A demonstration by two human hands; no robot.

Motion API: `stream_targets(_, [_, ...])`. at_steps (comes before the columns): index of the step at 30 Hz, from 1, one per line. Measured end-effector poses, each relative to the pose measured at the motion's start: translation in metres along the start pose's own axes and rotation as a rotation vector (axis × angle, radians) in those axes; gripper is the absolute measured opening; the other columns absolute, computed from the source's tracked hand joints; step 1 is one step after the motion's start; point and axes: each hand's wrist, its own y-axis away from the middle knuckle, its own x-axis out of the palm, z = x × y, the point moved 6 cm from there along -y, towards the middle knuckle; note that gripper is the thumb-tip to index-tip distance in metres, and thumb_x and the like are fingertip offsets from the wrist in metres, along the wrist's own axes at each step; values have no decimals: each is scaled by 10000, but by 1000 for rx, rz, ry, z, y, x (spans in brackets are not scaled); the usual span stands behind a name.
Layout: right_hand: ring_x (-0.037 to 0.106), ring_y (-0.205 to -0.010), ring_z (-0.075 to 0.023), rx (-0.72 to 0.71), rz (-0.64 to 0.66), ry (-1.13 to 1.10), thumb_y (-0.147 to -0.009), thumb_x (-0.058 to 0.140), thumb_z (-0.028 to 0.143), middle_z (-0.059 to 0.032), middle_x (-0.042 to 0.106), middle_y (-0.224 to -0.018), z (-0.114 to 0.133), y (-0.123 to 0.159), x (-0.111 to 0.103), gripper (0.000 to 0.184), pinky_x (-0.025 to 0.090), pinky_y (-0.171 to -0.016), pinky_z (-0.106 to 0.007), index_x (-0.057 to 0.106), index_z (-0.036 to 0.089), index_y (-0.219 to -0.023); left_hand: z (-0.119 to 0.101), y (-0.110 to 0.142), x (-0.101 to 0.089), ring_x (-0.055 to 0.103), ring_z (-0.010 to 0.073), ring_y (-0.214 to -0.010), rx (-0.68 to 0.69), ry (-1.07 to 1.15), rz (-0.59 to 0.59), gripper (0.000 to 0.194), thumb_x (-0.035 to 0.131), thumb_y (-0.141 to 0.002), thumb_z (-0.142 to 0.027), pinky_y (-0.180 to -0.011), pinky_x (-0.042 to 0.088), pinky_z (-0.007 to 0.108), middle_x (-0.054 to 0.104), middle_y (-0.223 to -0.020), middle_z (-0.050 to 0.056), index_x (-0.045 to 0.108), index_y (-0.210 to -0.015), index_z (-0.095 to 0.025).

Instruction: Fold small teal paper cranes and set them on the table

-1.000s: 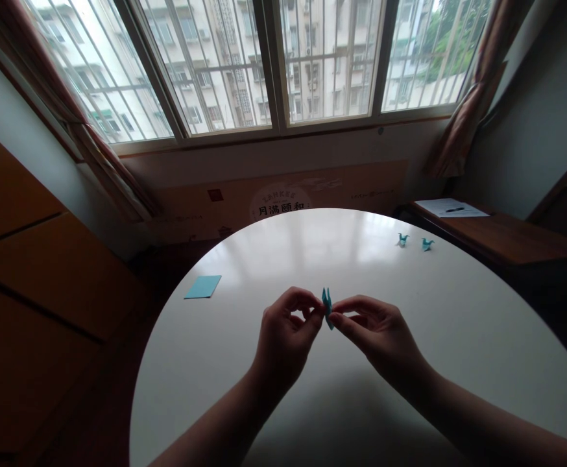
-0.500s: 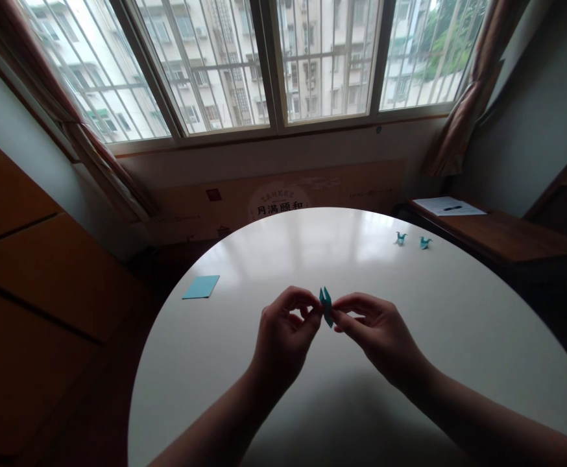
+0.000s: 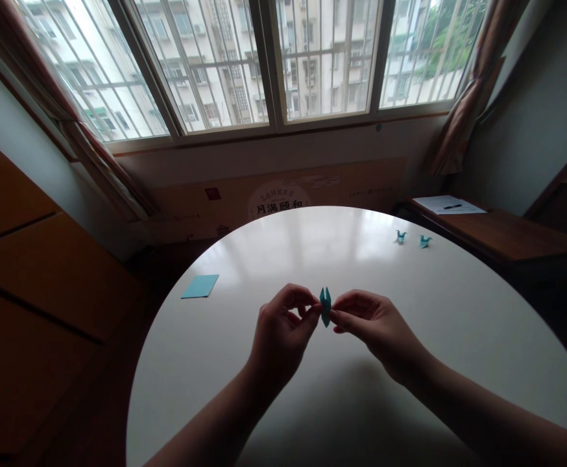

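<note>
Between my two hands, above the white round table (image 3: 191, 402), is a small folded teal origami paper (image 3: 325, 308) with two narrow points upward and one point downward. My left hand (image 3: 283, 327) pinches its left edge with thumb and index finger. From the other side, my right hand (image 3: 373, 324) grips the right edge between thumb and fingers. Part of the paper is hidden behind the fingertips. Farther back on the right, two finished-looking teal paper cranes (image 3: 401, 237) stand side by side. A light-blue stack of square paper (image 3: 200, 286) lies at the left.
A brown side table (image 3: 521, 233) beyond the right edge bears a white sheet (image 3: 442, 205) with a pen (image 3: 453, 206) on it. Barred windows (image 3: 327, 58) and gathered curtains (image 3: 463, 117) are behind. An orange-brown cabinet (image 3: 15, 272) stands at the left.
The folded paper has turned from a slight tilt to nearly upright. Both hands have shifted only a little and keep their pinch on it.
</note>
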Motion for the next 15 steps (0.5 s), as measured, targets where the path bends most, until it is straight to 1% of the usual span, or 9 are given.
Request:
stream_targets(4, [682, -828, -213, -48, 4, 57, -741, 873, 306, -58, 757, -869, 2, -2, 1, 206, 550, -770, -337, 794, 207, -903, 0, 0, 1, 611, 141, -672, 1, -4, 11, 58, 692, -849, -191, -549, 484, 226, 689, -788, 5, 635, -845, -191])
stream_targets(7, [683, -827, -219, -56, 22, 54, -761, 859, 313, -64, 756, -866, 4, -2, 3, 206, 552, -769, -349, 806, 208, -930, -1, 1, 2, 604, 139, -668, 6, 1, 24, 53, 686, -848, -185, -544, 477, 225, 680, -781, 1, 634, -841, -194])
stream_targets(10, [680, -825, -221, -19, 41, -10, -781, 843, 339, -71, 754, -856, 2, -2, 3, 213, 559, -753, -354, 812, 205, -945, -2, 1, 2, 592, 140, -671, -14, 31, 34, 53, 678, -842, -181, -536, 462, 225, 665, -770, 2, 627, -834, -193])
stream_targets(15, [681, -772, -181, 56, 94, -166, -776, 853, 316, -64, 762, -839, -6, -3, 3, 161, 574, -730, -313, 812, 199, -878, 0, -2, 6, 586, 157, -711, -121, 157, 117, 69, 673, -825, -186, -515, 446, 226, 640, -805, 23, 609, -848, -181])
